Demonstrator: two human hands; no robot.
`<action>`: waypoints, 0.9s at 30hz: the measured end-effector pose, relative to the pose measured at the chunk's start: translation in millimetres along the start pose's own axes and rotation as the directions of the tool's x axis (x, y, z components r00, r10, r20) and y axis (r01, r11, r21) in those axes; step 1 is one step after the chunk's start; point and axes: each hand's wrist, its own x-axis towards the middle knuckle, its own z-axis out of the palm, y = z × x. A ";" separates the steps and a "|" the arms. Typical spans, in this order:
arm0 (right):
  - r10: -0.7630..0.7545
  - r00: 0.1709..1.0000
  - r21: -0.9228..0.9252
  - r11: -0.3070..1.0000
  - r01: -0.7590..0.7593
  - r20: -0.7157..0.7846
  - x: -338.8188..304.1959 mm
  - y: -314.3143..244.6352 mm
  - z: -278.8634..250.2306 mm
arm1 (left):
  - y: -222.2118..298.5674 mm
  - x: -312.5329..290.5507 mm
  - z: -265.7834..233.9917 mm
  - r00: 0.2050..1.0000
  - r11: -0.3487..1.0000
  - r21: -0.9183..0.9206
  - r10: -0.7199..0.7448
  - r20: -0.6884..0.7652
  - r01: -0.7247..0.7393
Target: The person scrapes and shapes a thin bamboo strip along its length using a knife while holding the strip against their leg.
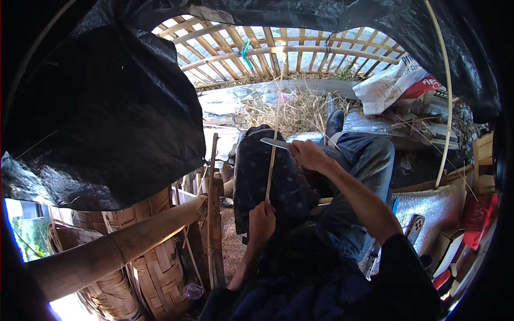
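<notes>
A long, thin bamboo strip (271, 174) runs away from me over a dark patterned cloth (251, 182) that covers my left leg. The near end of the strip is in my closed left hand (261, 222). My right hand (309, 155) is wrapped round a knife, its handle hidden by the fingers. The knife's blade (274, 143) points left and lies across the strip, about midway along it. My right leg, in blue jeans (369, 166), is bent out to the right.
A thick bamboo pole (123, 246) crosses on the left, by woven bamboo baskets (158, 262). Black plastic sheeting (107, 123) hangs above. Ahead are dry shavings (300, 112) and a bamboo lattice fence (294, 53). A phone (415, 227) and a red packet (478, 219) are at right.
</notes>
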 end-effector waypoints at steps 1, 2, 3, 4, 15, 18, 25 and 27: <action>-0.039 0.999 -0.016 0.999 0.039 0.000 0.7 1.9 0.3 | -0.6 -0.5 3.0 0.998 0.997 0.070 0.047 -0.036 -0.044; -0.077 0.997 -0.033 0.996 0.077 0.001 -1.1 3.1 1.5 | -0.9 -1.2 4.4 0.993 0.986 0.141 0.097 -0.068 -0.087; -0.076 0.997 -0.031 0.997 0.076 0.006 -4.9 -2.3 0.3 | 0.6 -1.5 4.0 0.994 0.987 0.141 0.092 -0.066 -0.082; -0.061 0.992 -0.011 0.998 0.063 0.115 -11.9 -8.5 -0.1 | 3.4 -2.6 2.6 0.997 0.990 0.134 0.059 -0.056 -0.051; 0.085 0.989 0.261 0.958 -0.115 0.123 -19.1 -16.3 -15.3 | 4.7 -4.9 5.8 0.994 0.980 0.193 0.068 -0.081 -0.051; 0.084 0.995 0.057 0.995 -0.081 -0.053 -11.9 -14.6 -24.3 | 3.7 -6.5 3.5 0.984 0.970 0.229 0.116 -0.135 -0.083; 0.010 1.000 0.024 1.000 -0.009 -0.015 -12.6 -8.4 -12.9 | -6.5 -3.4 -30.2 0.847 0.612 -0.590 -0.318 0.426 0.526; 0.018 1.000 0.040 0.999 -0.018 0.000 -12.8 -6.4 -6.8 | -13.0 -4.1 -33.9 0.820 0.511 -0.645 -0.284 0.497 0.568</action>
